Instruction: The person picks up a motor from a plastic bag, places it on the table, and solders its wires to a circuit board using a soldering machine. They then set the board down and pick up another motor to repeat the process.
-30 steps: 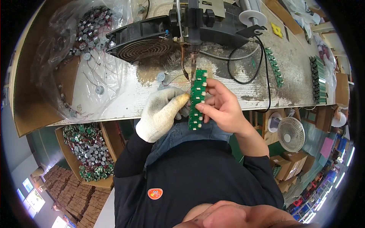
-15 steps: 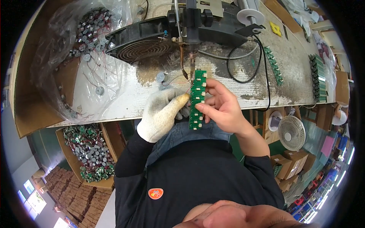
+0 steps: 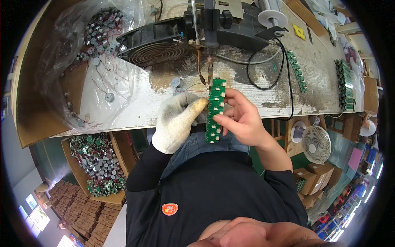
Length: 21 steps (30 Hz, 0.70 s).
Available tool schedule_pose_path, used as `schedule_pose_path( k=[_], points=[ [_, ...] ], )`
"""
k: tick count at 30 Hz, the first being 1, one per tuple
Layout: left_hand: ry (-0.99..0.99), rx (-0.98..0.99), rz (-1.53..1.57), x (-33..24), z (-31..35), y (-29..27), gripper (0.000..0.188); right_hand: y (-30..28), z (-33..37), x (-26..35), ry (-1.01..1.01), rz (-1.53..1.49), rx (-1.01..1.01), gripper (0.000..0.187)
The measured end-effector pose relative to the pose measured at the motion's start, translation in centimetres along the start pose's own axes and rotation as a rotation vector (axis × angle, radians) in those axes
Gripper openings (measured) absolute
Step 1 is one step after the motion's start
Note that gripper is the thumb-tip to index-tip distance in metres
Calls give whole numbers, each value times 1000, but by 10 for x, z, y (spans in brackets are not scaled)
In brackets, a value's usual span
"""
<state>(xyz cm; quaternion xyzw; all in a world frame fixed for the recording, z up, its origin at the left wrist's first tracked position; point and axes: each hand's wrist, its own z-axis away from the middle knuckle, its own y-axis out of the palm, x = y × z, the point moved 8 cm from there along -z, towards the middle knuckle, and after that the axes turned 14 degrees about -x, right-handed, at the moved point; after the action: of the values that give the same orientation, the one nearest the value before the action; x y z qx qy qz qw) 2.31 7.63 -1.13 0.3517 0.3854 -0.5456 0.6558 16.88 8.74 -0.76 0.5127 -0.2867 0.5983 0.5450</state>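
A long green circuit board [image 3: 215,110] with a row of small white connectors is held upright in front of me. My right hand [image 3: 242,117], bare, pinches its right edge between thumb and fingers. My left hand [image 3: 175,121], in a white glove with a stained thumb, is closed at the board's left edge, its thumb tip on thin wires. These wires [image 3: 193,89] run from a small round motor [image 3: 176,82] lying on the bench. Just beyond the board's top end are the soldering tip [image 3: 202,79] and a copper-coloured feed tube. The glove hides the left fingertips.
A black fan [image 3: 154,47] stands behind my left hand. A plastic bag of small motors [image 3: 101,35] lies at the left, above a carton [image 3: 119,164] of wired boards. A black cable [image 3: 290,82] loops at right, near more board strips [image 3: 297,70] and a solder reel [image 3: 272,19].
The board and both hands have shifted slightly toward me and to the right, so the board's top end sits a little lower by the soldering tip. Both grips look the same.
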Motion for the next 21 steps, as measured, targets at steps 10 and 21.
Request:
schedule_pose_path(
  k=[10, 21],
  points=[
    [2, -56, 94, -3, -4, 0, 28, 2, 1, 2, -7, -16, 0, 50],
    [-6, -67, 99, -1, -6, 2, 27, -2, 0, -2, -13, 0, -24, 51]
  ],
)
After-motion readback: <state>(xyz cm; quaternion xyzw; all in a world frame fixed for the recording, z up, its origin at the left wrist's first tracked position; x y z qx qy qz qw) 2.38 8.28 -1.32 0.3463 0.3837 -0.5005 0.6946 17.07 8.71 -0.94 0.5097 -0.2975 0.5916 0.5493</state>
